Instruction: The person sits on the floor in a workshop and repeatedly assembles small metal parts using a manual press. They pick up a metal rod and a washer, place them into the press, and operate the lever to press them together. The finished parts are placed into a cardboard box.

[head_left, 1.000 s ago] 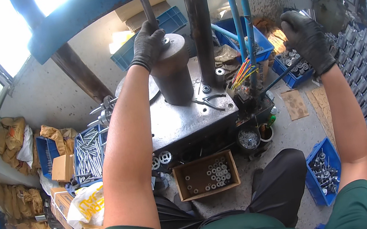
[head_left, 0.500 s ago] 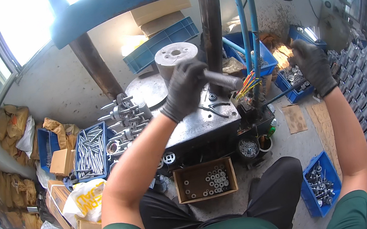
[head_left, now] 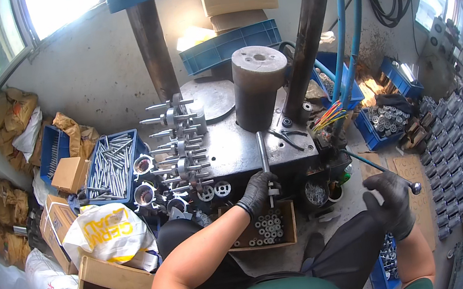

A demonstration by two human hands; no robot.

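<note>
My left hand (head_left: 259, 194), in a dark glove, is closed around a slim metal rod (head_left: 263, 154). The rod points away from me, its top just in front of a thick grey cylinder (head_left: 261, 89) standing on the steel press table (head_left: 223, 146). A small ring and a thin tip show at the rod's near end, above an open cardboard box (head_left: 291, 222) of small round metal parts (head_left: 269, 227). My right hand (head_left: 390, 204), also gloved, is above my right knee with fingers apart, beside the knobbed end of a lever (head_left: 369, 164).
Left of the cylinder stands a row of shafts with discs (head_left: 179, 146). A blue bin of metal pins (head_left: 114, 168) lies farther left. Black pliers (head_left: 287, 139) rest on the table. Stacked metal parts (head_left: 460, 152) and a blue bin of round parts (head_left: 381, 125) are at right.
My left hand has come down and toward me from beside the cylinder, holding the rod. My right hand has dropped from the far right, and the lever now slopes down. The view has shifted.
</note>
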